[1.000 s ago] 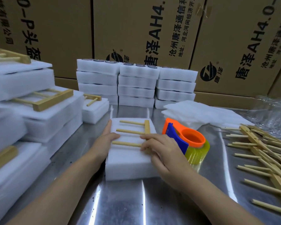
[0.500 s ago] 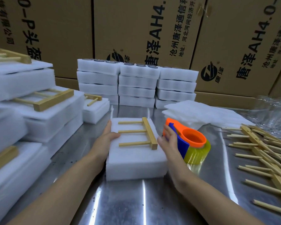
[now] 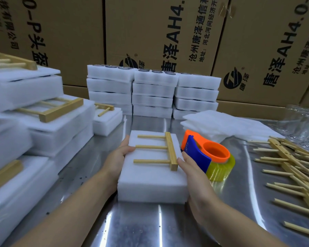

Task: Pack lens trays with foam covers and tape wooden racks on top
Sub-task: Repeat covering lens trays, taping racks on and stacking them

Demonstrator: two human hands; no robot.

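A white foam-covered lens tray [image 3: 152,182] lies on the steel table in front of me. A wooden rack [image 3: 161,151] with three pegs rests flat on its top. My left hand [image 3: 119,156] grips the tray's left side, thumb on the top edge. My right hand [image 3: 194,172] presses against the tray's right side, fingers flat along it. An orange and blue tape dispenser [image 3: 206,154] with yellow tape stands just right of my right hand.
Finished trays with racks are stacked at the left [image 3: 50,122]. Stacks of foam lens trays [image 3: 152,93] stand at the back before cardboard boxes. Loose foam sheets [image 3: 221,123] lie at the back right. Several wooden racks [image 3: 292,168] are piled at the right.
My right hand came off the rack's top and moved down to the tray's right side. The tray with the rack shifted slightly. My left hand stayed on the left side.
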